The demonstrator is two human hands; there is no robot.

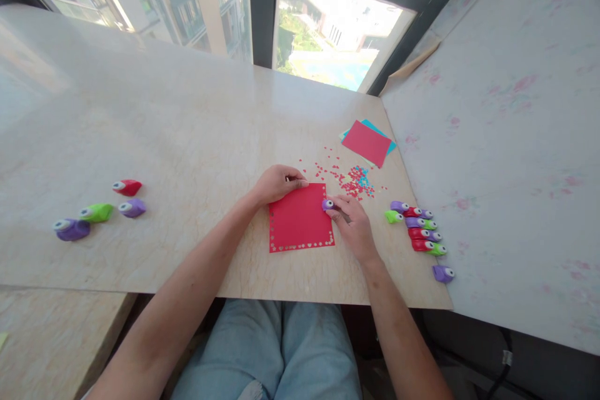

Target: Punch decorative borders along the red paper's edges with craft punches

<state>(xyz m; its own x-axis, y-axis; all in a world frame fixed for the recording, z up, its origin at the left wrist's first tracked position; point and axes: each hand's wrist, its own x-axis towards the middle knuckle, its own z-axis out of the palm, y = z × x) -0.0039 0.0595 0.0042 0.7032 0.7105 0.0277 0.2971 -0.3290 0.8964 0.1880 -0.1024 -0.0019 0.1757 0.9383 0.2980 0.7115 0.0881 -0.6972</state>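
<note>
A red paper sheet (300, 217) lies flat on the marble table (187, 125), with small punched holes along its near edge and part of its right edge. My left hand (277, 182) pinches the sheet's far edge and holds it down. My right hand (352, 225) grips a small purple punch (327, 204) set on the sheet's right edge near the far corner.
Red and blue punched bits (349, 180) are scattered beyond the sheet. A red and teal paper stack (368, 142) lies further back. Several purple, red and green punches (419, 228) sit at the right, several more (96, 211) at the left. A pale panel (506, 169) borders the right.
</note>
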